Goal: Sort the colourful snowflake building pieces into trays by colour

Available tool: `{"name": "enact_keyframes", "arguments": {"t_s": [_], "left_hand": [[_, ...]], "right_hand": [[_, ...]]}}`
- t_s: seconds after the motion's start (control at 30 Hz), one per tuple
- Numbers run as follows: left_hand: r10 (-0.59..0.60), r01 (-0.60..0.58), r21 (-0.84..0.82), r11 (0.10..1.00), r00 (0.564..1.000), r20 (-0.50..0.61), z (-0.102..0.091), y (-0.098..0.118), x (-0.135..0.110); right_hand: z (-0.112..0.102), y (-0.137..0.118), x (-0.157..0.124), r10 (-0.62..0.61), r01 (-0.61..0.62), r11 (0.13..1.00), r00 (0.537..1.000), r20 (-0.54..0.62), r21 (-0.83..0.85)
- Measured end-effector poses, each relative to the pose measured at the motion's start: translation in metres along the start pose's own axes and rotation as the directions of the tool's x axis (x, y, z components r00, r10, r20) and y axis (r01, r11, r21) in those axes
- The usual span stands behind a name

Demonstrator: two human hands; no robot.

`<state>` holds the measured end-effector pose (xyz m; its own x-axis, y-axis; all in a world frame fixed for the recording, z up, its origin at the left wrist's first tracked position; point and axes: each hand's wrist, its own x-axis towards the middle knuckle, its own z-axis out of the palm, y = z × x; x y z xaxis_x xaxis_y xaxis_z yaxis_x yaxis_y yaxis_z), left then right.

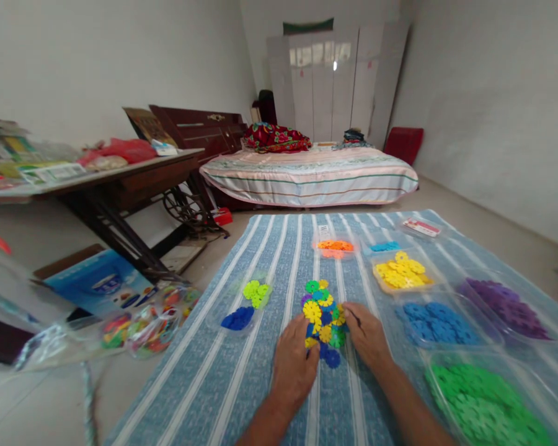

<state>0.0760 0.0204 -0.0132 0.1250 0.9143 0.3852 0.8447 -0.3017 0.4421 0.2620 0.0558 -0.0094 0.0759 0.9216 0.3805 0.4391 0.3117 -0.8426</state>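
Note:
A cluster of interlocking plastic snowflake discs (325, 317), mixed yellow, green, blue and purple, is between my hands at the front middle of the cloth. My left hand (294, 358) grips its left side, thumb and fingers closed on the discs. From the right, my right hand (366, 332) has its fingers closed at the cluster's edge, by yellow and green discs. Fingers partly cover both sides, so the exact joints are hidden. Dark blue discs (331, 357) stick out at the near end.
Clear tubs of discs stand around: lime and dark blue (255, 329) on the left, orange (336, 248) behind, yellow (402, 272), blue (439, 323), purple (506, 310) and green (488, 396) on the right. A striped cloth (195, 371) covers the table. Beyond are a bed (307, 179) and sewing-machine table (121, 176).

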Motion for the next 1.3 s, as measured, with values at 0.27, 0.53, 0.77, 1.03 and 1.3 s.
{"name": "enact_keyframes", "arguments": {"t_s": [0.27,0.53,0.77,1.03,1.3], "left_hand": [[0.015,-0.015,0.003,1.0,0.999,0.044,0.002,0.029,-0.043],[0.024,-0.021,0.048,0.999,0.997,-0.076,-0.015,0.021,0.015],[-0.024,0.021,0.122,0.992,0.999,0.022,-0.005,0.017,0.03],[-0.017,0.018,0.019,1.0,0.999,-0.031,-0.009,0.015,0.026],[-0.325,0.341,-0.239,0.909,0.94,0.103,-0.027,0.025,0.033]], "right_hand": [[0.001,-0.009,0.002,0.124,-0.121,0.978,0.992,-0.003,0.168],[-0.002,-0.01,0.004,0.19,-0.184,0.962,0.982,-0.014,0.203],[-0.001,-0.008,0.005,0.177,-0.171,0.965,0.984,-0.015,0.198],[0.002,-0.009,0.008,0.138,-0.131,0.973,0.99,-0.023,0.192],[0.002,-0.009,0.01,0.124,-0.114,0.979,0.991,-0.052,0.169]]}}
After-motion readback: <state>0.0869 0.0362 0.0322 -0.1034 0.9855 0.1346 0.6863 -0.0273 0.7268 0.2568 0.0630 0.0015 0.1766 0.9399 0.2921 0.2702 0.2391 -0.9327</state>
